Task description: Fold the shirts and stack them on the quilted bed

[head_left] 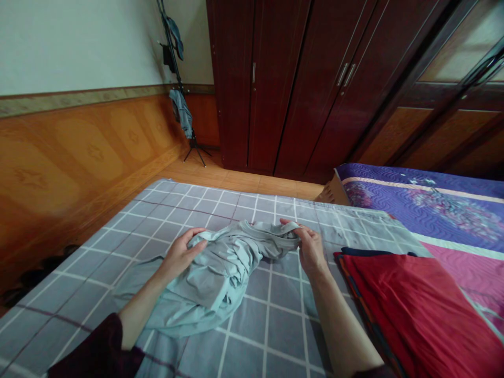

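Note:
A crumpled pale grey-green garment lies on a grey checked bedsheet. My left hand grips its left side, fingers curled into the cloth. My right hand pinches the garment's neck edge at its upper right corner. Both forearms reach in from the bottom of the view, the left one in a dark sleeve.
A folded red cloth lies right of my right arm, on top of other fabric. A purple and pink quilt covers the far right. A dark wooden wardrobe stands ahead. A stand hung with clothes occupies the corner by the panelled wall.

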A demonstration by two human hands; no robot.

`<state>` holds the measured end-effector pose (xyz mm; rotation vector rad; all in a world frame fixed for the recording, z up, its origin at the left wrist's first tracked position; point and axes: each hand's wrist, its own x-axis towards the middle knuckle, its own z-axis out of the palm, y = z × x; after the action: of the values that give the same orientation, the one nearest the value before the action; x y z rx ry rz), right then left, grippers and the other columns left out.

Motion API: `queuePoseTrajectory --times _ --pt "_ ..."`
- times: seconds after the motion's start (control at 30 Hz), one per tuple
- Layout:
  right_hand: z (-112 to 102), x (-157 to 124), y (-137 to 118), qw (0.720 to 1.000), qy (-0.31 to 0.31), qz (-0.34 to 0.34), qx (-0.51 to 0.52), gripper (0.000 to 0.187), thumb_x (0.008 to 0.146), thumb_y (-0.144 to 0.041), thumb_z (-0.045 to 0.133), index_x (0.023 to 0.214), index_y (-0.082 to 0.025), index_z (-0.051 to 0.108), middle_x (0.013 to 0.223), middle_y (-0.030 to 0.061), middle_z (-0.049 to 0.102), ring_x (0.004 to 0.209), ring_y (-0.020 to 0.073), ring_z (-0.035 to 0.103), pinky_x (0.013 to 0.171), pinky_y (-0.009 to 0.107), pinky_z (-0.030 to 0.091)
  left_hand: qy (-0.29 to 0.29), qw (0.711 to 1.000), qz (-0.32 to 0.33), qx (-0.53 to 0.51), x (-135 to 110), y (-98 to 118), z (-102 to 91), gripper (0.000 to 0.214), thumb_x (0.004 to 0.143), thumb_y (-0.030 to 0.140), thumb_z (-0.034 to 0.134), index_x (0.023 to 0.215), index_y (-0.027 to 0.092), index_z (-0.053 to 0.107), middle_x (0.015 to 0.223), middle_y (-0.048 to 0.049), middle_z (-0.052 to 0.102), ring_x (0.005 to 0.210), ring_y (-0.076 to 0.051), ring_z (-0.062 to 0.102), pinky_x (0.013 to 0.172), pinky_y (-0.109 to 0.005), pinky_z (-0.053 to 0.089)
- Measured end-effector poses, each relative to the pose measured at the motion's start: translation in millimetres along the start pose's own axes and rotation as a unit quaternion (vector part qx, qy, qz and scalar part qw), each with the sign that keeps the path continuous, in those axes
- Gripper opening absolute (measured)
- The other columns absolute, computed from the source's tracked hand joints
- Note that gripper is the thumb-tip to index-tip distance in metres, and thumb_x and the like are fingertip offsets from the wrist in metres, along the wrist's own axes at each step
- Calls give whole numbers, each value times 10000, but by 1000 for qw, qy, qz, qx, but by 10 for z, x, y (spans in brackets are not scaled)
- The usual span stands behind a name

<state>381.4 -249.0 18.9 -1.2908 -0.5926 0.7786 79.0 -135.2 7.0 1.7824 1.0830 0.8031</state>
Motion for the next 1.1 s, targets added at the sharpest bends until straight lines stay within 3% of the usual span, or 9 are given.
queuePoseTrajectory --times 0.13,0.33,0.5,0.63,0.8,0.93,1.1 --pt "34 -45 -41 1000 -12 -24 -13 204 646 -328 607 666 -170 735 567 12 641 536 136 523 514 230 355 17 989 60 138 -21 -64 186 404 770 375 612 1137 210 578 1163 -69 623 1106 -253 554 968 -382 398" --pt "64 -130 -265 996 -33 -82 -8 197 665 -308 593 688 -181 742 626 20 665 598 143 550 582 235 388 52 961 137 233 29 -67 258 305 815 316 569 1091 193 606 1084 -83 625 1036 -240 582 906 -356 444" --pt "72 -198 -356 994 -35 -104 -12 220 665 -324 586 683 -166 737 683 44 686 585 154 548 548 249 384 23 959 130 252 64 9 283 327 866 383 524 1085 166 633 1023 -97 648 960 -233 609 837 -334 464" --pt "28 -153 -322 995 -10 -103 -5 203 668 -327 584 616 -165 694 587 33 643 504 142 504 494 248 356 -1 953 123 278 52 -6 271 306 867 345 528 1072 159 659 981 -96 645 931 -225 612 818 -321 456" --pt "-20 -62 -246 993 24 -118 6 237 637 -313 601 450 -197 512 440 -42 461 444 96 379 464 226 294 -12 968 124 220 28 -30 272 238 812 315 592 1004 212 688 950 -64 651 909 -218 610 804 -309 438" --pt "-65 -11 -189 992 35 -122 -19 301 669 -351 613 454 -199 468 440 -55 401 459 87 328 452 223 248 27 985 115 126 38 -5 224 161 815 317 551 819 212 673 832 -32 641 823 -195 597 756 -279 425" --pt "-50 -18 -112 993 -53 -72 -74 318 701 -430 643 533 -176 554 497 -36 492 485 93 404 471 217 307 134 986 89 40 36 182 -24 263 889 408 418 789 197 539 655 30 494 614 -133 472 592 -221 370"
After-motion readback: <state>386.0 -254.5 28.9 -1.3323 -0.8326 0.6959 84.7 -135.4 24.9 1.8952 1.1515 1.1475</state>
